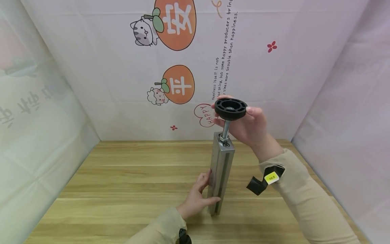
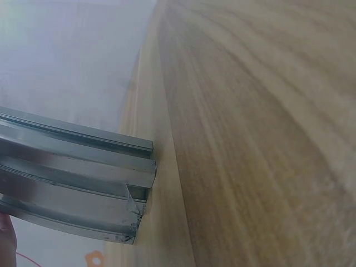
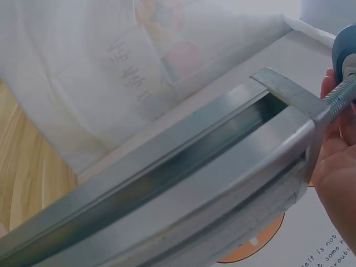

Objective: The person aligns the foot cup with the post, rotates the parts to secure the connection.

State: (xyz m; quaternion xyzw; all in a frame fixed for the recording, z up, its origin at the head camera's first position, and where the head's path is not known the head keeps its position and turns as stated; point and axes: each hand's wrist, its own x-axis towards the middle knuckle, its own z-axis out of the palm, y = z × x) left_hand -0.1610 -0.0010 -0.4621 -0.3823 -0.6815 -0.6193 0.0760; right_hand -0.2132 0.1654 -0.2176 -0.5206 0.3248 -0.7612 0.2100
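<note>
A silver aluminium profile [image 1: 217, 169] with lengthwise slots stands nearly upright on the table. A metal end plate [image 1: 230, 148] caps its top, and a threaded rod [image 3: 340, 97] with a nut rises from that plate. The rod carries a black round levelling foot [image 1: 231, 116], its hollow underside facing up. Low on the profile, my left hand [image 1: 196, 199] grips it with thumb and fingers on opposite sides. My right hand [image 1: 250, 128] holds the levelling foot by its rim, thumb at the right, fingers behind and at the left. In the left wrist view, the profile's lower end [image 2: 142, 194] meets the wood.
The wood-grain table [image 1: 137, 183] is bounded by a white printed cloth [image 1: 122, 112] at the back and cloth at both sides. A black strap [image 1: 257, 185] with a yellow label hangs off the right sleeve [image 1: 300, 193].
</note>
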